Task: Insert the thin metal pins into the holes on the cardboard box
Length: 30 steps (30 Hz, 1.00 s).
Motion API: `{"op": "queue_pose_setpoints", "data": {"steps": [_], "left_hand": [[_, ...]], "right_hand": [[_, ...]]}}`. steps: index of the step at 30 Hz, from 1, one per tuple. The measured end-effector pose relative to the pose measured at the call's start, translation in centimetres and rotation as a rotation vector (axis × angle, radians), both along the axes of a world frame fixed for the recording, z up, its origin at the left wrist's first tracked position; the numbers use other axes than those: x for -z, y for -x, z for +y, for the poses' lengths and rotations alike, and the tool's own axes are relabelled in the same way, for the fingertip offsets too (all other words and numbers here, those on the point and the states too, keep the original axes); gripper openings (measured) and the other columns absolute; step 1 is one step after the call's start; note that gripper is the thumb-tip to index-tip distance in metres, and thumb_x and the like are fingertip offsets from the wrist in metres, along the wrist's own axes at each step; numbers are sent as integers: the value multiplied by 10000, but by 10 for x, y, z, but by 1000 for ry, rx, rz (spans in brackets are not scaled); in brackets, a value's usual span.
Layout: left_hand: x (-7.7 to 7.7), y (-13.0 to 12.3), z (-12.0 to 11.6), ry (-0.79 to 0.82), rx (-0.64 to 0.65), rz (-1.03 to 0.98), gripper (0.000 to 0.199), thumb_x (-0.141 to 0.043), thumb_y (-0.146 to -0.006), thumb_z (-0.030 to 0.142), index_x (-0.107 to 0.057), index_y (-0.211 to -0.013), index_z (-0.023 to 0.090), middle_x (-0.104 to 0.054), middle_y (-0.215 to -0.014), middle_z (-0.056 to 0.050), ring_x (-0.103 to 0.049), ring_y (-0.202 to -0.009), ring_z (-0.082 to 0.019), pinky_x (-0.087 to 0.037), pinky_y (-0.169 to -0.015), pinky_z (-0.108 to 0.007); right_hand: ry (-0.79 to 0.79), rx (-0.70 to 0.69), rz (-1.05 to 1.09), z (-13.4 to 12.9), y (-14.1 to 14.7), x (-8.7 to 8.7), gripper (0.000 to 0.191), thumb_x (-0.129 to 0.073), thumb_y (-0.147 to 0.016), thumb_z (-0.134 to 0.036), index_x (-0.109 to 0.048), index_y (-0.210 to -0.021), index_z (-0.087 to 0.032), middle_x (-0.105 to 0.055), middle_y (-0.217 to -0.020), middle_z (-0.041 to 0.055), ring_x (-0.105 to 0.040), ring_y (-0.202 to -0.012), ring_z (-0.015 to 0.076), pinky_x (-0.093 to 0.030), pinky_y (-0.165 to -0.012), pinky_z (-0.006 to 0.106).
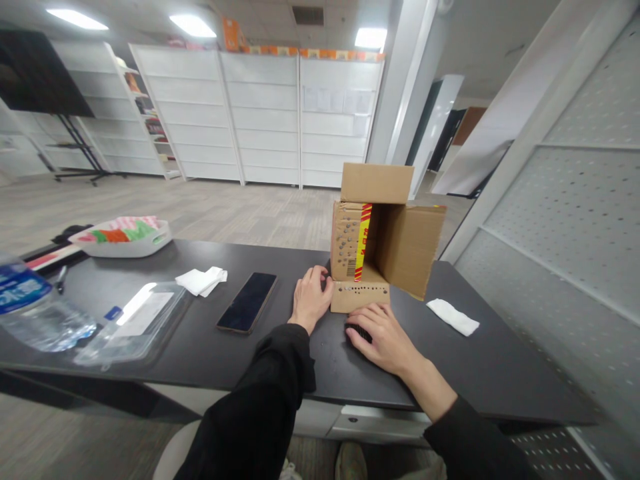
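An open cardboard box point(347, 233) stands on the dark desk with its opening towards me. One flap points up, one spreads to the right, and the front flap point(357, 303) lies on the desktop. Small holes dot its left face and front flap; yellow and red tape runs down the edge. My left hand point(313, 297) is bent against the box's lower left corner, fingers along the side and thumb by the front flap. My right hand point(377, 333) curls over a small black ridged object point(361, 332) just in front of that flap; the palm hides most of it.
A phone point(249, 303) lies left of my hands. Further left are folded tissues point(203, 281), a clear plastic case point(143, 323), a water bottle point(43, 313) and a white basket point(123, 248) with colourful contents. Another folded tissue point(453, 316) lies right of the box, near a perforated panel point(575, 220).
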<state>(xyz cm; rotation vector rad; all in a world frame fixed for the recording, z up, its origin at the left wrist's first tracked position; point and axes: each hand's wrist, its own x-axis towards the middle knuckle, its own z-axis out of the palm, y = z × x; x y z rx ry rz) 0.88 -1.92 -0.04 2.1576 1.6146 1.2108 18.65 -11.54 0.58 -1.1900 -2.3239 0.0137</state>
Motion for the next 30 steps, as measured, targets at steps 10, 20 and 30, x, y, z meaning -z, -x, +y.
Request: {"op": "queue_pose_setpoints", "data": {"steps": [10,20,30], "left_hand": [[1,0,1,-3,9,-8,114,-522,-886,221,-564,-992,216,-660,-954,-23,-629,-850,-152,-454,-772,-286],[1,0,2,8,11,-16,111,-529,-880,217,-571,-982,216,-661,-947,-26,-633,-861,-159,-455,-781,-288],[2,0,2,0,13,-36,114,-527,-880,224,-571,-986,216,-658,-944,-25,-629,-844,-155,-455,-771,-289]], "right_hand": [[-119,93,216,15,-2,1,267,-414,-1022,-274,-654,-938,-195,-708,-880,61,-621,-841,202,-416,-793,357],[-127,307,501,47,-4,-6,285,-441,-1001,-354,-679,-943,-209,-735,-924,66,-676,-875,225,-477,-772,346],[-146,256,502,53,2,4,265,-444,-1001,-330,-673,-967,-201,-727,-947,79,-669,-908,228,-484,-838,372]]}}
